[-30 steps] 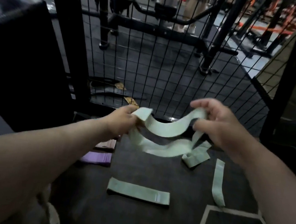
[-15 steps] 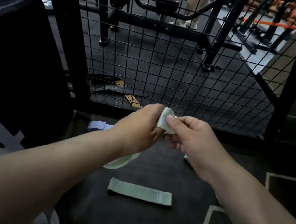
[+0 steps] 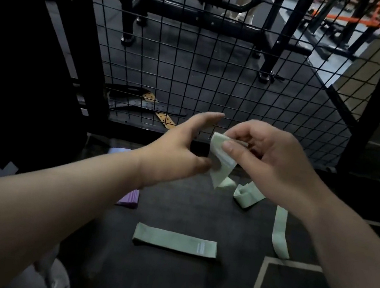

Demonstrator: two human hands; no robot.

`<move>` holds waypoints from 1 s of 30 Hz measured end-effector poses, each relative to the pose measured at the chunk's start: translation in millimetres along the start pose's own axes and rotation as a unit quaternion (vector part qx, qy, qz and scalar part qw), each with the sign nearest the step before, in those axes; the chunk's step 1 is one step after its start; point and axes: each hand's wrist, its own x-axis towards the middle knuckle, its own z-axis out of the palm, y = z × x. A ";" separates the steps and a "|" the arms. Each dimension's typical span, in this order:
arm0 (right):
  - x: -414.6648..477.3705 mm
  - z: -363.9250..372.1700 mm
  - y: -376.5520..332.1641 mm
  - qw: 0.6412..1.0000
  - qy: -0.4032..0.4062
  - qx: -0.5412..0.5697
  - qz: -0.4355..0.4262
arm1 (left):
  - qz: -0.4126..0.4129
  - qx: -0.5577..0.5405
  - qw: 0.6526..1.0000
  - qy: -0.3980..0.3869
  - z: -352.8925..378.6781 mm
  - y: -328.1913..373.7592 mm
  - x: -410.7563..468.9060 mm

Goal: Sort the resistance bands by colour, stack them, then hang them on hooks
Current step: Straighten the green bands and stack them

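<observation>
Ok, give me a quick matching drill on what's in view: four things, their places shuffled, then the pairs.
1. folded green band
2. flat green band
3. purple band
4. belt

A. behind the wire mesh
B. pinched in the right hand
C. on the mat, left side
D. on the mat, centre, nearest the person

Pairs: 1-B, 2-D, 3-C, 4-A.

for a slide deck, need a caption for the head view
Right hand pinches a folded pale green resistance band, open left hand beside it.

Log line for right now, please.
phase: sorting | right hand: pinches folded green band | left hand: open, beside it | floor: flat green band, purple band
</observation>
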 end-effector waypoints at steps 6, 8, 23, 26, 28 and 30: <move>4.3 -2.3 -2.5 0.962 0.142 0.203 0.112 | -0.064 -0.144 0.986 -0.056 11.2 0.7 -3.7; 3.2 -2.3 -1.3 0.959 0.135 0.193 0.156 | -0.084 -0.173 0.977 -0.089 11.9 0.1 -6.2; 5.9 -8.6 7.0 0.916 0.198 0.262 0.233 | -0.149 -0.208 0.946 -0.201 3.7 -2.1 -12.4; 5.1 -16.2 16.5 0.881 0.264 0.296 0.257 | -0.167 -0.140 0.954 -0.208 -2.9 -10.7 -16.8; 3.8 -20.3 24.1 0.853 0.302 0.322 0.280 | -0.205 -0.106 0.949 -0.217 -10.1 -15.3 -20.7; 3.2 -24.8 29.9 0.823 0.342 0.342 0.299 | -0.230 -0.071 0.943 -0.228 -17.1 -18.7 -24.9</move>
